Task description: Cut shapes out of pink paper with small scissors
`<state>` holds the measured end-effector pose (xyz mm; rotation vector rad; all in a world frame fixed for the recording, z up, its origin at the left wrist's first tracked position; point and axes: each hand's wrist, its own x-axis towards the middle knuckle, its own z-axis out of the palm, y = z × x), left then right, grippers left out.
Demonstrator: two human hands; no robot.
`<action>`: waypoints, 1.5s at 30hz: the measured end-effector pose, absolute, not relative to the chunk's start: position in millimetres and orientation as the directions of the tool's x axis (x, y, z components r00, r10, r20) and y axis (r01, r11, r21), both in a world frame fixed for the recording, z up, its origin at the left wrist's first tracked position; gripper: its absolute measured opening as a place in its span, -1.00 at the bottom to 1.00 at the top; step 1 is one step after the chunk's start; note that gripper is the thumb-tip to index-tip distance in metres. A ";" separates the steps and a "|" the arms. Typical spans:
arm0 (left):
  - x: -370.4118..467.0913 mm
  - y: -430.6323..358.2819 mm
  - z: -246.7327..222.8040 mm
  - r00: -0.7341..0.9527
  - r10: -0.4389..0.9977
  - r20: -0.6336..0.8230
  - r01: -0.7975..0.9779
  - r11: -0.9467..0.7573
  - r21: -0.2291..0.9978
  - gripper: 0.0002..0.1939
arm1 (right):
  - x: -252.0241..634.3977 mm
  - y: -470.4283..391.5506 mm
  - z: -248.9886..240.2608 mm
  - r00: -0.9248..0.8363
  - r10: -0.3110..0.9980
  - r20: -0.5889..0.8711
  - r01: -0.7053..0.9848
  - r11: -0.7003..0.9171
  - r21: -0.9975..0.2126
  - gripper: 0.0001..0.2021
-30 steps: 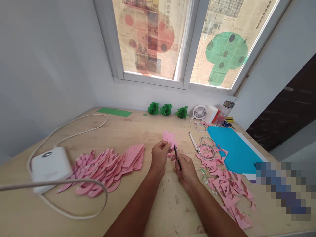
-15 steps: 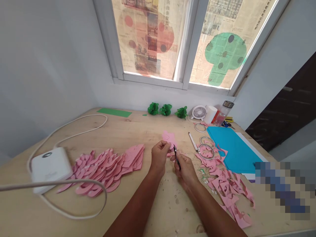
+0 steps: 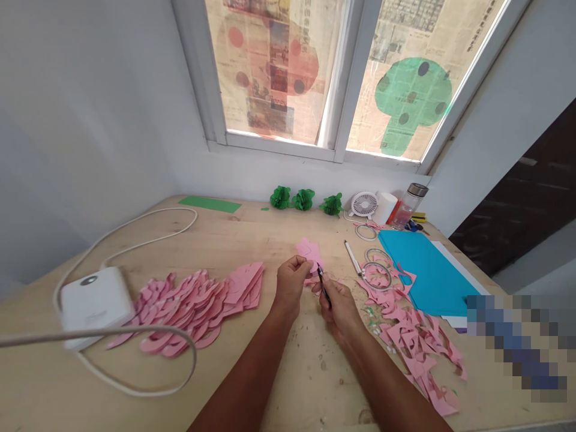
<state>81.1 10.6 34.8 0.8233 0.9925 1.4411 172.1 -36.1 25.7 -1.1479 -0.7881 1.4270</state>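
My left hand (image 3: 293, 281) pinches a piece of pink paper (image 3: 308, 247) by its near edge; faint curved lines show on the sheet. In my right hand (image 3: 337, 303) is a pair of small dark scissors (image 3: 322, 281), their tip at the paper's right edge. The fingers hide most of the handles. Under both hands, pink scraps (image 3: 315, 281) lie on the wooden table. To the left rests a fanned row of cut pink paper pieces (image 3: 189, 309), with a stack of pink sheets (image 3: 245, 285) at its right end.
Pink offcuts (image 3: 420, 342), tape rings (image 3: 376, 276) and a white pen (image 3: 352, 257) lie right, beside a blue sheet (image 3: 427, 270). Behind stand green paper flowers (image 3: 303, 200), a small fan (image 3: 364, 204) and a glass bottle (image 3: 409, 207). A white device (image 3: 96, 303) with a looping cable sits left.
Both hands stay nearly in place, with the scissors still at the paper's edge. The whole view has shifted very slightly.
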 end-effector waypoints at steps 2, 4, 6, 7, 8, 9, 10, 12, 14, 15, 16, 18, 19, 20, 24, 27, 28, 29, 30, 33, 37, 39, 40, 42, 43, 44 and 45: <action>80.7 10.9 34.9 -0.109 0.993 -0.051 -0.402 0.003 0.916 -0.81 | 172.2 -36.1 25.9 0.051 0.974 -0.223 -0.334 -0.194 -0.922 -0.60; 80.6 11.1 34.9 -0.111 0.993 -0.049 -0.406 0.000 0.914 -0.81 | 172.3 -35.8 25.1 0.050 0.973 -0.226 -0.335 -0.197 -0.921 -0.60; 80.7 11.2 34.6 -0.112 0.993 -0.045 -0.411 -0.005 0.912 -0.81 | 172.3 -35.3 23.8 0.053 0.972 -0.227 -0.335 -0.197 -0.921 -0.60; 80.9 11.2 34.2 -0.111 0.993 -0.044 -0.414 -0.006 0.910 -0.81 | 172.2 -35.0 23.1 0.055 0.973 -0.226 -0.334 -0.196 -0.922 -0.60; 81.1 11.2 33.8 -0.111 0.993 -0.044 -0.418 -0.006 0.909 -0.81 | 172.2 -34.8 22.4 0.058 0.973 -0.225 -0.333 -0.194 -0.923 -0.60; 81.4 11.2 33.3 -0.109 0.993 -0.046 -0.421 -0.005 0.907 -0.81 | 172.1 -34.7 21.7 0.060 0.972 -0.225 -0.330 -0.194 -0.924 -0.60; 81.6 11.2 32.7 -0.109 0.993 -0.048 -0.423 -0.002 0.906 -0.81 | 172.1 -34.6 21.2 0.064 0.972 -0.226 -0.327 -0.193 -0.925 -0.60; 82.1 11.2 31.9 -0.109 0.992 -0.061 -0.428 0.008 0.904 -0.80 | 172.0 -34.6 20.3 0.072 0.972 -0.225 -0.325 -0.190 -0.926 -0.60; 82.6 11.1 31.7 -0.110 0.991 -0.075 -0.436 0.020 0.900 -0.80 | 171.9 -34.6 19.6 0.075 0.973 -0.221 -0.325 -0.185 -0.928 -0.59; 82.8 10.9 31.7 -0.109 0.991 -0.080 -0.441 0.024 0.897 -0.80 | 171.9 -34.5 19.3 0.075 0.973 -0.219 -0.323 -0.184 -0.928 -0.59; 83.0 10.8 31.8 -0.109 0.991 -0.080 -0.446 0.023 0.895 -0.79 | 172.0 -34.4 18.9 0.077 0.973 -0.219 -0.321 -0.183 -0.929 -0.58; 83.6 10.6 31.5 -0.110 0.992 -0.070 -0.451 0.013 0.893 -0.79 | 172.1 -34.2 18.2 0.083 0.971 -0.223 -0.323 -0.185 -0.928 -0.58; 84.0 10.6 31.1 -0.111 0.992 -0.064 -0.449 0.007 0.894 -0.78 | 172.2 -34.0 18.0 0.087 0.970 -0.225 -0.328 -0.186 -0.926 -0.58; 84.5 10.7 30.4 -0.111 0.992 -0.061 -0.445 0.005 0.895 -0.78 | 172.4 -33.9 17.9 0.091 0.970 -0.227 -0.337 -0.185 -0.923 -0.58; 86.6 11.1 26.8 -0.076 0.995 -0.061 -0.442 0.021 0.897 -0.78 | 173.2 -33.9 19.1 0.101 0.968 -0.228 -0.368 -0.176 -0.913 -0.59; 87.3 10.3 25.8 -0.054 0.997 -0.063 -0.461 0.031 0.887 -0.79 | 173.4 -34.6 21.0 0.102 0.968 -0.231 -0.370 -0.179 -0.912 -0.58; 87.3 9.8 25.9 -0.053 0.996 -0.065 -0.469 0.033 0.883 -0.79 | 173.3 -34.8 21.6 0.102 0.968 -0.231 -0.368 -0.179 -0.912 -0.58; 87.2 9.3 26.4 -0.053 0.996 -0.067 -0.477 0.034 0.878 -0.79 | 173.1 -35.1 22.0 0.100 0.968 -0.232 -0.366 -0.181 -0.913 -0.58; 87.0 8.8 26.9 -0.054 0.996 -0.070 -0.483 0.036 0.875 -0.78 | 172.9 -35.3 22.4 0.097 0.968 -0.232 -0.364 -0.182 -0.913 -0.58; 86.6 7.8 28.5 -0.056 0.995 -0.082 -0.492 0.044 0.869 -0.79 | 172.2 -35.6 22.6 0.090 0.967 -0.236 -0.365 -0.189 -0.912 -0.58; 87.1 8.1 28.9 -0.056 0.995 -0.083 -0.502 0.044 0.864 -0.79 | 171.9 -35.7 21.7 0.087 0.968 -0.235 -0.371 -0.188 -0.909 -0.59; 87.6 8.5 28.4 -0.059 0.995 -0.078 -0.502 0.038 0.864 -0.79 | 172.0 -35.7 21.4 0.089 0.968 -0.233 -0.372 -0.185 -0.910 -0.59; 87.9 8.7 28.2 -0.059 0.995 -0.075 -0.503 0.035 0.864 -0.79 | 172.1 -35.8 21.4 0.092 0.968 -0.233 -0.373 -0.184 -0.910 -0.59; 88.4 8.6 27.6 -0.056 0.996 -0.070 -0.504 0.032 0.863 -0.80 | 172.2 -35.8 21.8 0.094 0.968 -0.233 -0.377 -0.182 -0.908 -0.58; 88.6 8.4 27.4 -0.055 0.996 -0.068 -0.506 0.031 0.862 -0.80 | 172.2 -35.8 22.1 0.094 0.968 -0.232 -0.381 -0.181 -0.907 -0.58; 88.7 8.1 27.3 -0.053 0.996 -0.067 -0.509 0.031 0.860 -0.80 | 172.2 -35.9 22.4 0.091 0.969 -0.232 -0.384 -0.180 -0.905 -0.58; 88.8 7.7 27.2 -0.050 0.997 -0.067 -0.513 0.032 0.858 -0.80 | 172.2 -35.9 22.8 0.090 0.969 -0.230 -0.388 -0.179 -0.904 -0.58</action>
